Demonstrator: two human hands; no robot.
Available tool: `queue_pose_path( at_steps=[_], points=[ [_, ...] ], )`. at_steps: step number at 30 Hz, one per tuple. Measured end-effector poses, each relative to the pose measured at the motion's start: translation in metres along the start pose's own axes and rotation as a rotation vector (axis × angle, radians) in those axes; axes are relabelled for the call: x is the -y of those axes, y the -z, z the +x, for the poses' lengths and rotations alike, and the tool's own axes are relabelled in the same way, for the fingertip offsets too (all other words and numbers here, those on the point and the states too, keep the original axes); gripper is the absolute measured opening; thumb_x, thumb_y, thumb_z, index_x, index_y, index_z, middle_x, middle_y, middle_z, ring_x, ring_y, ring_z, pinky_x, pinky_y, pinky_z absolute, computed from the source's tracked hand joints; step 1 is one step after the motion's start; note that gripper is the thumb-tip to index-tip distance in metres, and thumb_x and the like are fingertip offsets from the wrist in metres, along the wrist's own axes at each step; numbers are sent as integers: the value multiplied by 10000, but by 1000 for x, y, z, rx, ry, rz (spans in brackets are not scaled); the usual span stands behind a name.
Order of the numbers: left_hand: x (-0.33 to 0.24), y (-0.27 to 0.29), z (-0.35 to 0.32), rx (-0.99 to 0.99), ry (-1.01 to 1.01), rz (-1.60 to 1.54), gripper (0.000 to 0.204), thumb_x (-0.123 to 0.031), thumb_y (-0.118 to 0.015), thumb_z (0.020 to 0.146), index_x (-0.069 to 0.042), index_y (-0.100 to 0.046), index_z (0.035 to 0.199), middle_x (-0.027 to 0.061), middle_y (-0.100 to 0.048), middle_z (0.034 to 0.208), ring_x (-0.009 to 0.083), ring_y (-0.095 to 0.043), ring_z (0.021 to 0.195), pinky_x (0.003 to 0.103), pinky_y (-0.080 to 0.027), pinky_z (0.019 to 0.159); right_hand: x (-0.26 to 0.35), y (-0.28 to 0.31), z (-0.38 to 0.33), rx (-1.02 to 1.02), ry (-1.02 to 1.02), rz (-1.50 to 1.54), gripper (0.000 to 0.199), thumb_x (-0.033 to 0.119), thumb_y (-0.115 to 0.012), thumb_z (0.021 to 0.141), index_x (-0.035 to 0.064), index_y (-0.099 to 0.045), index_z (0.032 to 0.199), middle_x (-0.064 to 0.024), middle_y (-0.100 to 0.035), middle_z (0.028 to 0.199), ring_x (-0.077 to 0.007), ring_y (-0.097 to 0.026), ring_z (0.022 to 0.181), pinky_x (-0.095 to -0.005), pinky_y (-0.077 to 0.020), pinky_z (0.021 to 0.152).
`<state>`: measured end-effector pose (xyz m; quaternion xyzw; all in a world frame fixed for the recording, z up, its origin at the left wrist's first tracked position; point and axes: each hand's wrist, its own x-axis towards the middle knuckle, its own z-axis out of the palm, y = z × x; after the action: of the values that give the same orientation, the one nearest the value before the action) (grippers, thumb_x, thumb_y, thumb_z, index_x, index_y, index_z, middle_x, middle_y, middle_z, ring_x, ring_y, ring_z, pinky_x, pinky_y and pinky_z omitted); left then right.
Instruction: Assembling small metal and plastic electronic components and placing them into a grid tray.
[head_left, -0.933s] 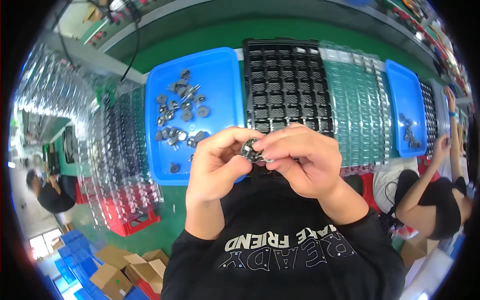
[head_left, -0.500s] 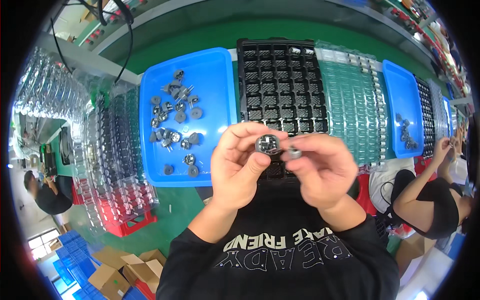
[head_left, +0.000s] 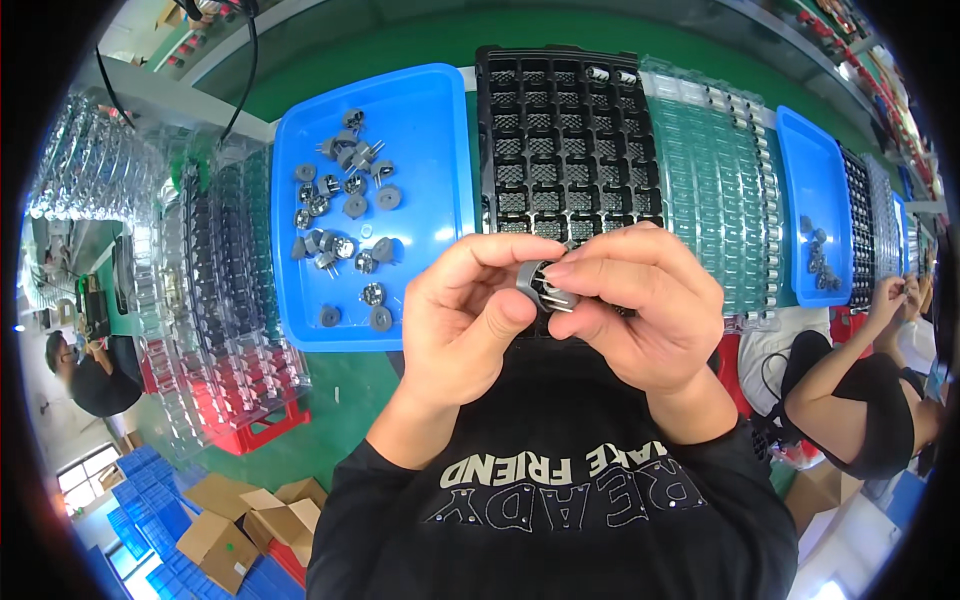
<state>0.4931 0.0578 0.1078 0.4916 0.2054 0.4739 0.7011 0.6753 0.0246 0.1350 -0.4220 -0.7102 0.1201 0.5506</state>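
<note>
Left hand: the left hand (head_left: 460, 320) is raised in front of the chest, fingers curled inward, thumb and forefinger pinched on a small grey round part (head_left: 540, 283).
Right hand: the right hand (head_left: 640, 305) meets it from the other side, fingers arched over the top and closed on the same part, so both hands grip it between them.
Part held: the small grey round part sits at the fingertips, just above the near edge of the black compartment tray (head_left: 570, 140); thin metal pins show on its underside.
Loose stock: a scatter of like grey parts (head_left: 345, 225) lies in the blue tray (head_left: 430, 130) to the left of the hands, well apart from them.
Beside the black tray: clear ribbed trays (head_left: 715, 190) lie to its right, then a second blue tray (head_left: 815, 190) holding a few parts.
Neighbour: another person (head_left: 860, 400) sits at the right, hands raised at the picture's rim.
Hidden: fingers cover most of the held part, so its face cannot be made out; the near rows of the black tray are behind the hands.
Cut off: the fisheye rim darkens and bends the far trays.
</note>
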Motion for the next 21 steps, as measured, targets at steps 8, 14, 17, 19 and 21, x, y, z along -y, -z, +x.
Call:
queue_pose_path(
  at_steps=[8, 14, 17, 19, 21],
  points=[
    [3, 13, -6, 40, -37, 13, 426, -223, -733, 958, 55, -609, 1256, 117, -688, 1193, 154, -658, 1070, 288, -523, 925, 3, -6, -4, 34, -52, 52, 327, 206, -888, 739, 29, -761, 982, -92, -713, 925, -209, -676, 775, -295, -535, 646],
    [-3, 8, 2, 42, 0, -45, 411, -232, -737, 954, 37, -630, 1245, 88, -691, 1188, 122, -649, 1023, 259, -516, 886, 5, -5, 1, 10, -42, 16, 329, 184, -897, 728, 19, -759, 977, -101, -712, 925, -209, -686, 804, -291, -554, 681],
    [-8, 12, 2, 86, 14, 12, 367, -164, -728, 957, 37, -626, 1247, 95, -686, 1200, 122, -655, 995, 254, -533, 863, 7, -5, 2, 3, -35, 21, 321, 168, -894, 729, 19, -760, 979, -106, -710, 924, -212, -686, 806, -296, -554, 690],
    [-8, 10, 3, 100, -2, -14, 351, -129, -725, 957, 41, -619, 1245, 106, -686, 1197, 132, -664, 1002, 261, -543, 866, 7, -3, 3, 39, -35, 10, 270, 114, -889, 732, 18, -752, 943, -111, -711, 919, -217, -686, 819, -302, -555, 704],
    [-6, 6, 0, 24, -12, -92, 334, -71, -721, 947, 49, -601, 1235, 136, -685, 1187, 164, -679, 1037, 291, -554, 909, 5, -5, 3, 14, -73, 24, 246, 87, -883, 730, 18, -745, 921, -108, -712, 916, -219, -686, 825, -304, -553, 707]
  ],
)
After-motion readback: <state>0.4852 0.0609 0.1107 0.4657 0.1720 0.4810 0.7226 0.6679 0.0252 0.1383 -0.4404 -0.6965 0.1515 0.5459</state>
